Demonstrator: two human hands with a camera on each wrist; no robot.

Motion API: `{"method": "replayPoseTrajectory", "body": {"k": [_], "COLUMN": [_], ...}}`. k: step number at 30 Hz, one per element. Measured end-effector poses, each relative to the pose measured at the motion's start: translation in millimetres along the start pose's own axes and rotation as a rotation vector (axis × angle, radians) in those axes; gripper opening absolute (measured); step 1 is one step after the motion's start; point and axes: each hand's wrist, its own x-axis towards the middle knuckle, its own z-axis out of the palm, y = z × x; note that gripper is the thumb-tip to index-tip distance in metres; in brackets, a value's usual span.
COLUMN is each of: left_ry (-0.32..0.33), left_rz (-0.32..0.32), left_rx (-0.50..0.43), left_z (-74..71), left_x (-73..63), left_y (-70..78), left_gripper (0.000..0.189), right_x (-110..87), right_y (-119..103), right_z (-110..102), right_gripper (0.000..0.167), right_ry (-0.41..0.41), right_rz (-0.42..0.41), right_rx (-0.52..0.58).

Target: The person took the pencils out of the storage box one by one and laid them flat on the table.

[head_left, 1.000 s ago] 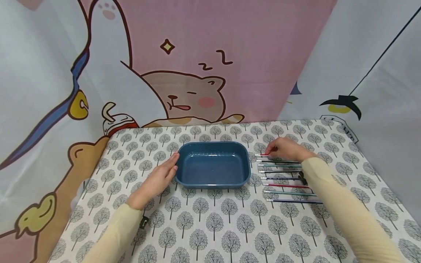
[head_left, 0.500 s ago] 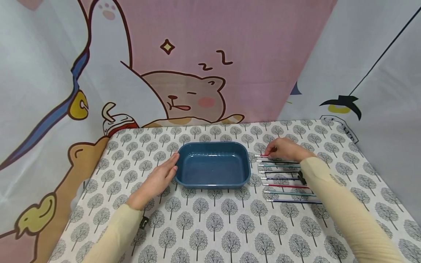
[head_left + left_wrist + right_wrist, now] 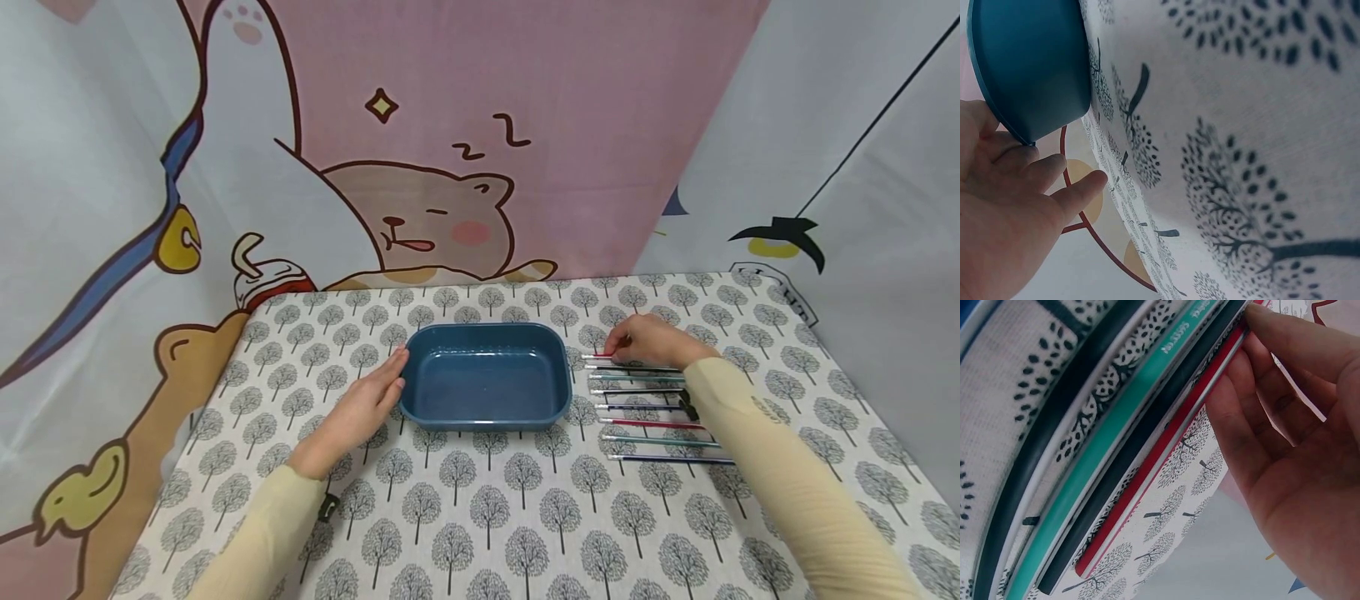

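A blue rectangular dish (image 3: 483,387) stands on the tree-print cloth. My left hand (image 3: 363,408) rests against its left side, fingers extended; in the left wrist view the fingertips meet the dish's rim (image 3: 986,94). To the right of the dish, my right hand (image 3: 648,340) pinches a red pencil (image 3: 1147,475) between thumb and fingers. This pencil is the farthest of a row lying side by side. Beside it in the right wrist view are a dark pencil (image 3: 1129,456) and a green pencil (image 3: 1107,425). My right hand and forearm hide parts of several pencils in the head view.
Nearer in the row lie another red pencil (image 3: 652,423), a teal pencil (image 3: 660,442) and a dark blue pencil (image 3: 667,458). The tree-print cloth (image 3: 487,517) covers the table. Printed curtains (image 3: 585,150) hang behind it and at both sides.
The visible end of the far red pencil has shifted very slightly toward the row, with the right hand still on it. The left hand and the dish have not moved.
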Motion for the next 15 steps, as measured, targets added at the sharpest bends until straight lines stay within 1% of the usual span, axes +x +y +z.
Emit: {"method": "replayPoseTrajectory", "body": {"k": [8, 15], "left_ry": [0.001, 0.020], "left_rz": [-0.004, 0.021], "left_rx": [-0.008, -0.002], "left_z": [-0.3, 0.9], "left_x": [-1.6, -0.5], "left_y": [0.2, -0.5], "left_gripper": [0.053, 0.052], "right_x": [0.6, 0.7], "right_y": [-0.2, -0.2], "right_z": [1.3, 1.8], "right_gripper": [0.012, 0.010], "right_ry": [-0.014, -0.010], "right_rz": [0.021, 0.037], "right_rx": [0.012, 0.021]}}
